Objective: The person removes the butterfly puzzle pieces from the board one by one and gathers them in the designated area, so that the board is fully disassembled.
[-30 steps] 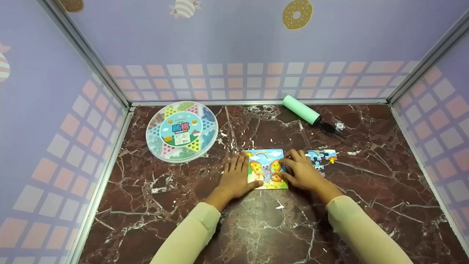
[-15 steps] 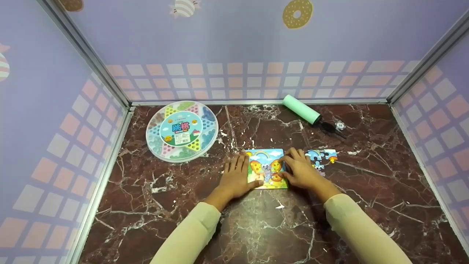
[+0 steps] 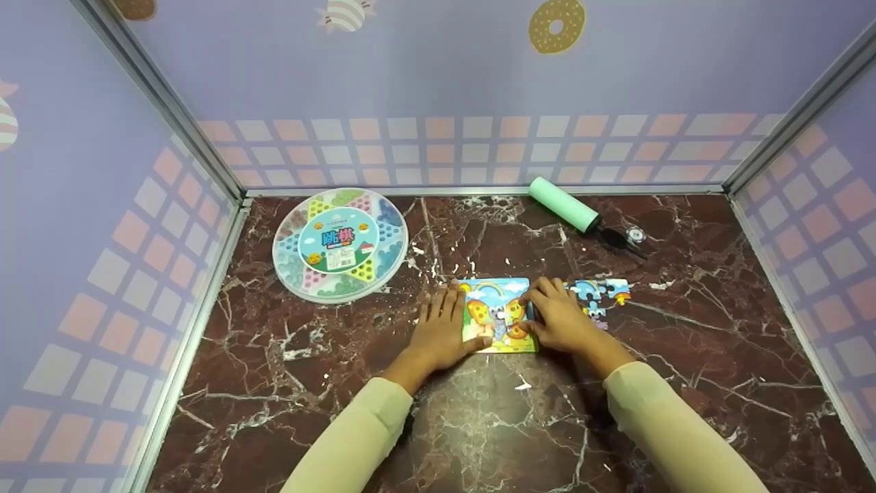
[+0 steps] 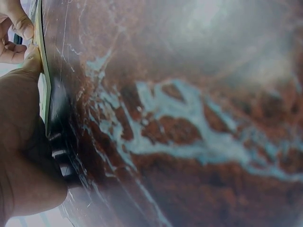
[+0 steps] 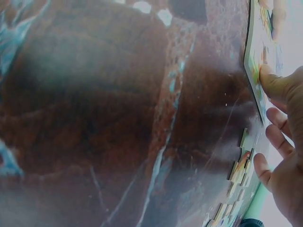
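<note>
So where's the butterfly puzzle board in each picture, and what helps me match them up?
Head: the butterfly puzzle board lies between the left hand and the right hand, below and slightly right of centre.
Left wrist: the board shows edge-on at the upper left.
Right wrist: the board slants down the upper right.
Shared landmark: the right hand, at the board in all three.

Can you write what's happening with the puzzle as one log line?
left hand: touching puzzle left side | right hand: touching right side | loose pieces: beside right hand
</note>
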